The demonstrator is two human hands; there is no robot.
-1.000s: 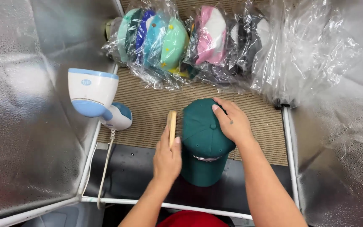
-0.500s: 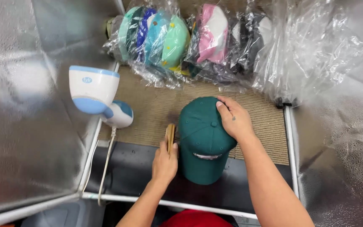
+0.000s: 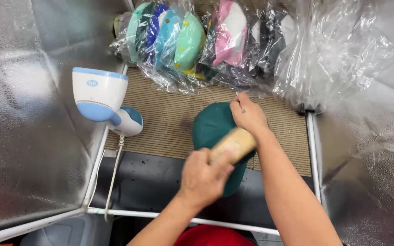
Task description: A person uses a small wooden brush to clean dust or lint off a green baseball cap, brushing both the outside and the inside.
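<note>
Green cap, brushed under two hands.

One left hand (image 3: pixel 204 178) is curled shut around one wooden brush (image 3: pixel 232 145), blurred, its long axis slanted up-right across the cap. One right hand (image 3: pixel 248 115) is pressed fingers-down on one green cap (image 3: pixel 211 127), laid lengthwise on the woven mat (image 3: pixel 169 123), beneath both sets of fingers. One steamer (image 3: pixel 102 98) is set well left.

Clear plastic bags of stacked caps (image 3: pixel 169 41) along the far edge, green, blue, pink, white, dark, crinkled empty plastic (image 3: pixel 343 59) at right
</note>
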